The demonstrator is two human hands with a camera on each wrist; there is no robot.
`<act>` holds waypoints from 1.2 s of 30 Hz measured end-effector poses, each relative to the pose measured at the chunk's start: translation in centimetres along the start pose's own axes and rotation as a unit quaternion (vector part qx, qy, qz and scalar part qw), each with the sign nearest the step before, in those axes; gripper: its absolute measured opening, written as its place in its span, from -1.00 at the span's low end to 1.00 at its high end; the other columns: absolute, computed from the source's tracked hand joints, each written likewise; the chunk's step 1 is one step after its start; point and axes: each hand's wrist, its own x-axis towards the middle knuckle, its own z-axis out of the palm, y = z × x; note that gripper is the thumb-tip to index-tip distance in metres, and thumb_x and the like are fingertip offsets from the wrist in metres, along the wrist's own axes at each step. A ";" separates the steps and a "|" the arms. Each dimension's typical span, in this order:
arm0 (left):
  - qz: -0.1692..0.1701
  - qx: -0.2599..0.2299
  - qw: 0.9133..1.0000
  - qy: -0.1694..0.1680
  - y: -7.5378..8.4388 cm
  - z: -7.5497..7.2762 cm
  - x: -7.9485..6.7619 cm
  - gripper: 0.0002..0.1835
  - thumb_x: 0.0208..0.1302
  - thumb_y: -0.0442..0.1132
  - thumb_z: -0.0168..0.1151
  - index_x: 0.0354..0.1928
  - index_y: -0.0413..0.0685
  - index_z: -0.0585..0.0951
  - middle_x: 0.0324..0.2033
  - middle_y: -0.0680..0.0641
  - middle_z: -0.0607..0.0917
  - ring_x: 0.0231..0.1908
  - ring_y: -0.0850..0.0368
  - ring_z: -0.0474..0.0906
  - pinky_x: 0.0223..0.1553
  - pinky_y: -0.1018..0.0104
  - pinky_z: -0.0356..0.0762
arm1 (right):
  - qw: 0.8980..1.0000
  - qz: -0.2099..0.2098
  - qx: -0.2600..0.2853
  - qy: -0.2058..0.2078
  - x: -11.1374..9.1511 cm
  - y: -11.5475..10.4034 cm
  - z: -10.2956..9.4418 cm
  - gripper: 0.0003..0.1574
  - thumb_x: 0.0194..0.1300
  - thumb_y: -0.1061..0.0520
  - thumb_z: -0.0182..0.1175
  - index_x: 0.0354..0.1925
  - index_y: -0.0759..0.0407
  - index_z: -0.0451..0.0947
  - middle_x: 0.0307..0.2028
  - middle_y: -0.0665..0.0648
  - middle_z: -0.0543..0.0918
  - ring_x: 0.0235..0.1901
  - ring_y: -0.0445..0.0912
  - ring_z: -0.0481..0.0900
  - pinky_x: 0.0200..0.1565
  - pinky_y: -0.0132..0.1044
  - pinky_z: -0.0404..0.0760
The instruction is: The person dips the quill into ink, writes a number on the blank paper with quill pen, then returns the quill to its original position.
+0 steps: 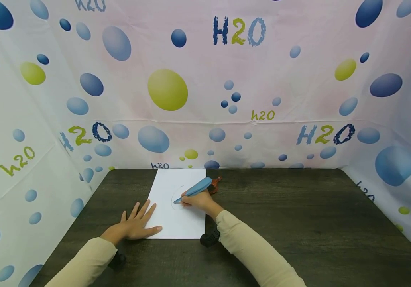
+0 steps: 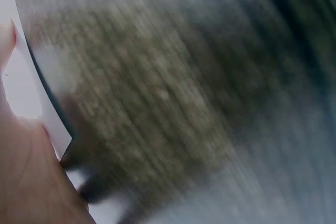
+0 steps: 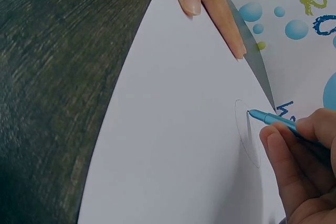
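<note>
A white sheet of paper (image 1: 178,228) lies on the dark table, left of the middle. My left hand (image 1: 132,228) rests with spread fingers over its left edge; the left wrist view catches only part of that hand (image 2: 26,177) by a paper corner. A light blue pen (image 1: 199,185) with an orange figure at its upper end is pinched in my right hand (image 1: 199,200). In the right wrist view, the pen's tip (image 3: 252,113) is at or just over the paper, inside a thin curved outline (image 3: 237,124) that looks like an oval. That view hides the pen's upper end.
Dark wood-grain table (image 1: 298,215) extends to the right of the paper. Behind and at the sides hangs a white sheet (image 1: 198,56) printed with blue and green dots and H2O lettering. Black wrist devices (image 1: 210,238) sit under both sleeves.
</note>
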 end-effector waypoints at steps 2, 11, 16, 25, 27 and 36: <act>0.003 -0.005 1.000 0.000 0.0 0.0 0.0 0.06 0.15 0.52 -0.08 0.53 0.14 -0.14 0.50 -0.20 -0.28 0.40 -0.45 -0.46 0.09 -0.58 -0.61 | 1.000 -0.004 0.000 -0.006 0.0 0.0 0.1 -0.82 0.18 0.33 0.29 -0.22 0.40 0.68 -0.42 0.25 0.74 -0.44 -0.07 0.74 -0.33 -0.30 0.69; -0.016 0.017 1.000 0.010 -1.1 0.8 1.1 0.14 0.07 0.60 -0.12 0.53 0.07 -0.12 0.51 -0.15 -0.29 0.43 -0.37 -0.48 0.15 -0.55 -0.56 | 1.000 -0.007 0.010 -0.021 -0.1 0.1 0.1 -0.82 0.20 0.33 0.28 -0.20 0.41 0.67 -0.40 0.27 0.74 -0.40 -0.02 0.75 -0.30 -0.28 0.69; -0.014 0.013 1.000 0.015 -1.0 0.9 0.9 0.15 0.06 0.61 -0.12 0.52 0.06 -0.10 0.51 -0.17 -0.27 0.43 -0.39 -0.46 0.14 -0.55 -0.56 | 0.999 -0.018 0.011 -0.025 -0.1 0.2 0.1 -0.82 0.18 0.34 0.28 -0.21 0.43 0.66 -0.41 0.27 0.74 -0.42 -0.03 0.74 -0.32 -0.29 0.69; -0.014 0.009 1.000 0.004 -0.6 0.7 0.7 0.14 0.07 0.60 -0.12 0.53 0.09 -0.13 0.51 -0.16 -0.31 0.42 -0.38 -0.49 0.14 -0.55 -0.58 | 0.999 -0.028 0.015 -0.032 -0.2 0.3 0.2 -0.81 0.19 0.36 0.27 -0.20 0.46 0.66 -0.38 0.34 0.73 -0.37 0.06 0.75 -0.30 -0.25 0.70; -0.017 0.013 1.000 0.008 -0.7 0.8 0.8 0.15 0.06 0.61 -0.13 0.53 0.07 -0.13 0.51 -0.16 -0.30 0.43 -0.36 -0.49 0.15 -0.54 -0.58 | 0.999 -0.035 0.016 -0.035 -0.7 -0.3 0.2 -0.79 0.19 0.38 0.25 -0.19 0.51 0.64 -0.36 0.40 0.71 -0.33 0.16 0.73 -0.27 -0.19 0.70; -0.013 0.010 1.000 -0.006 -0.4 0.4 0.5 0.11 0.11 0.58 -0.13 0.53 0.13 -0.17 0.50 -0.15 -0.33 0.42 -0.37 -0.51 0.14 -0.54 -0.59 | 0.999 -0.025 0.024 -0.032 -0.3 0.2 0.2 -0.79 0.20 0.35 0.26 -0.18 0.48 0.64 -0.36 0.36 0.72 -0.35 0.08 0.74 -0.28 -0.25 0.70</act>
